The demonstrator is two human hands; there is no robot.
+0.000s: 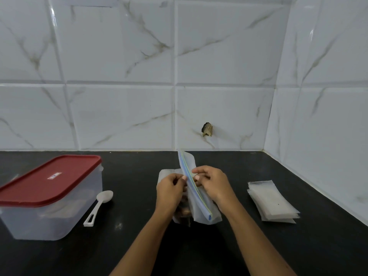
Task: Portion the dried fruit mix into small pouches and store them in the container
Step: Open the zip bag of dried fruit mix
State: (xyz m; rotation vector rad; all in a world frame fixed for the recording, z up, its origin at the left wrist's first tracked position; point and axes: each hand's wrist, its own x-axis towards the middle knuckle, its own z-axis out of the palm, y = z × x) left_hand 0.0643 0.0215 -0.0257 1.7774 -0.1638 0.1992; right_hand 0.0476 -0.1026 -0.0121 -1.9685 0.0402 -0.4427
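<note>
A large clear zip bag (201, 204) of dried fruit mix stands on the black counter in the middle, its blue-and-green zip strip running from far to near. My left hand (171, 190) pinches the bag's left lip at the strip. My right hand (213, 182) pinches the right lip opposite it. Brown fruit pieces (184, 213) show through the bag below my left hand. A clear plastic container (59, 216) with a red lid (47, 180) on it sits at the left. A stack of small empty pouches (272, 202) lies to the right.
A white plastic spoon (99, 206) lies between the container and the bag, bowl pointing away. White marble-pattern tiled walls rise behind and on the right, meeting in a corner. A small dark hole (207, 129) marks the back wall. The black counter (139, 246) runs to the near edge.
</note>
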